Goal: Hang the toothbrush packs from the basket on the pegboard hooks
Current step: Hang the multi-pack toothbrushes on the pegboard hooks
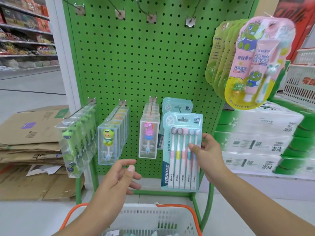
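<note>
A teal five-brush toothbrush pack (182, 150) hangs from a hook (183, 119) at the lower right of the green pegboard (136, 57), in front of more teal packs. My right hand (207, 153) pinches this pack's right edge, thumb across its front. My left hand (121, 176) hovers empty left of the pack, fingers loosely spread. The white basket (146, 217) with orange handles stands below my arms; what lies inside is barely visible.
Clear boxed kids' toothbrushes hang on three lower hooks (109, 142). Pink and green kids' packs (252, 65) hang at upper right. Bare hooks (150, 14) run along the top. Flattened cardboard (30, 142) lies left; stacked boxes (259, 142) stand right.
</note>
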